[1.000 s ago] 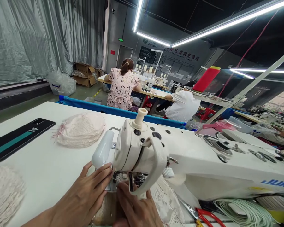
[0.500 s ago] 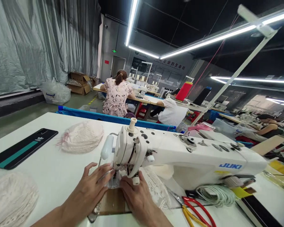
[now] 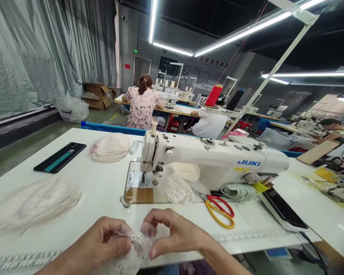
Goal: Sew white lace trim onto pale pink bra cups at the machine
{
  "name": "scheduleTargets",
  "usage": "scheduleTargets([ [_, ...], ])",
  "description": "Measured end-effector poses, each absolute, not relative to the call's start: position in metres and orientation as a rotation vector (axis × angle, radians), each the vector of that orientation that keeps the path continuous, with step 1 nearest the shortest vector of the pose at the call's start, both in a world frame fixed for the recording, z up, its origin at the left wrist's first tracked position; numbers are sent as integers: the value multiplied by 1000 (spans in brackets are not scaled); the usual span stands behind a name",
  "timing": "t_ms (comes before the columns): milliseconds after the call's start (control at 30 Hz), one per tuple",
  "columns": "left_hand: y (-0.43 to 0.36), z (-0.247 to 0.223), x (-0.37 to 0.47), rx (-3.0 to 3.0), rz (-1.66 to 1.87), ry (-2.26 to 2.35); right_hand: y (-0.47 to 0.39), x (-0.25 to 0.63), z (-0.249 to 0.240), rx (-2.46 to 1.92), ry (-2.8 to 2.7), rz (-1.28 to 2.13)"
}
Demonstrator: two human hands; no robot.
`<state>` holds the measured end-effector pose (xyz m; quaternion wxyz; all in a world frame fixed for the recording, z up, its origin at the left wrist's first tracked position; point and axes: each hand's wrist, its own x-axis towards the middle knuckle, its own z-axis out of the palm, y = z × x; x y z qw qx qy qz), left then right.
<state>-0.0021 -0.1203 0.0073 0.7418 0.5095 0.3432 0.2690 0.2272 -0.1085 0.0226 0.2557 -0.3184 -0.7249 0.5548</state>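
My left hand (image 3: 107, 240) pinches a piece of white lace (image 3: 140, 244) over the table's front edge. Close beside it, my right hand (image 3: 172, 233) curves around the lace's right side with thumb and fingers apart; its fingertips are slightly blurred. Behind my hands stands a white sewing machine (image 3: 186, 152), with nothing of mine touching its needle plate. More lace (image 3: 179, 187) lies beneath the machine's arm. Scissors with red and yellow handles (image 3: 220, 208) rest to the right of it.
Lace piles lie at left (image 3: 43, 202) and behind (image 3: 110, 147), with a black phone-like item (image 3: 60, 157) between them. A coiled pale cord (image 3: 237, 191) and a black device (image 3: 285, 208) are at right. Two people sit at tables beyond.
Both hands have come away from the needle area toward the front edge, now with lace between them. The view has shifted, showing more of the table's front.
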Motion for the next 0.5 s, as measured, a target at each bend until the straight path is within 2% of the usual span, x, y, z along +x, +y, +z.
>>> scheduleTargets([
  [133,-158,5,-12,978,550,943,-136,214,22,-838,-1990,1763],
  [233,-182,-4,-18,905,488,910,-151,215,14,-726,-2035,1947],
  [500,-221,-22,-18,893,364,771,-199,210,-2,-677,-2114,1953],
])
